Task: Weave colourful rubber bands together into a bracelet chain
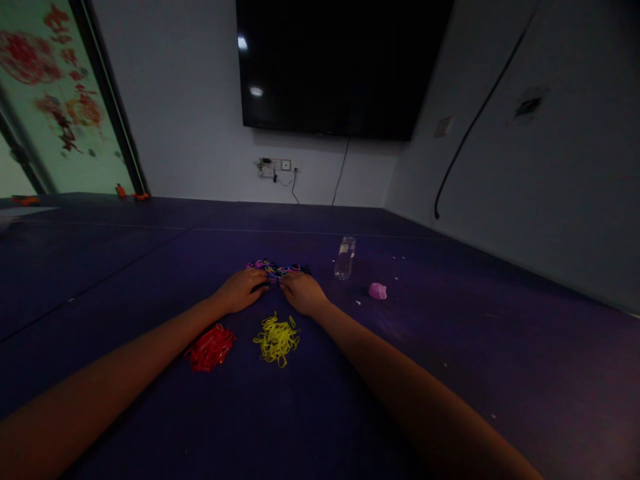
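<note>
A mixed heap of small rubber bands (275, 268), mostly dark blue, purple and pink with some yellow, lies in front of both my hands. My left hand (244, 291) rests at its left near side, fingers reaching onto the bands and thumb held apart. From the right, my right hand (303, 292) touches the heap with its fingers stretched forward; its fingertips are partly hidden. Nearer to me are a pile of red rubber bands (211, 348), beside my left forearm, and a pile of yellow rubber bands (277, 340) between my arms.
A clear plastic bottle (345, 259) stands uncapped right of the heap. Close by lies a pink cap (377, 291). White scraps dot the dark purple surface (450, 320). Farther back are a wall with sockets (285, 165) and a large black screen (340, 67).
</note>
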`<state>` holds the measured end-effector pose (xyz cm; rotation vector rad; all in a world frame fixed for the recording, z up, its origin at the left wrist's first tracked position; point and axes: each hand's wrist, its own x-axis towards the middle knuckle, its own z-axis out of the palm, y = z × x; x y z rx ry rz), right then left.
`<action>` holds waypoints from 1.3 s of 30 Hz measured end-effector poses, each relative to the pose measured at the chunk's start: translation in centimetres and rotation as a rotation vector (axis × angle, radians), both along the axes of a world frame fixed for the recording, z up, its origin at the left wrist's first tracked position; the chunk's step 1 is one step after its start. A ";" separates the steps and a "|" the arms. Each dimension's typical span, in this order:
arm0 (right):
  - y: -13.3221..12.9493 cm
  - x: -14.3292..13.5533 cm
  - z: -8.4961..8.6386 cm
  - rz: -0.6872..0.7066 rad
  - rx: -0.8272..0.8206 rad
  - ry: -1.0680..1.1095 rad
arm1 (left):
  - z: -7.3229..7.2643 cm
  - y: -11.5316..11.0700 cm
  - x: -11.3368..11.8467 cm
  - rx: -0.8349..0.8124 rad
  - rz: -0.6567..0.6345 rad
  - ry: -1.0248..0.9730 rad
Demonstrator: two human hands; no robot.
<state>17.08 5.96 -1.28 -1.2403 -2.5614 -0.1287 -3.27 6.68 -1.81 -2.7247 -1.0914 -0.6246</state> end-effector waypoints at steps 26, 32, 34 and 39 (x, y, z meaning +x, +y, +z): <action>-0.2 -0.1 0.3 -0.016 -0.010 -0.005 | -0.2 0.3 -0.1 0.016 0.018 0.019; -0.1 0.0 0.1 -0.008 -0.002 -0.004 | -0.3 0.4 -0.2 0.030 0.017 0.026; -0.1 0.0 0.1 -0.002 -0.006 0.001 | -0.3 0.4 -0.2 0.028 0.014 0.033; 0.0 0.0 0.1 0.001 -0.004 0.011 | -0.4 0.4 -0.2 0.049 0.020 0.020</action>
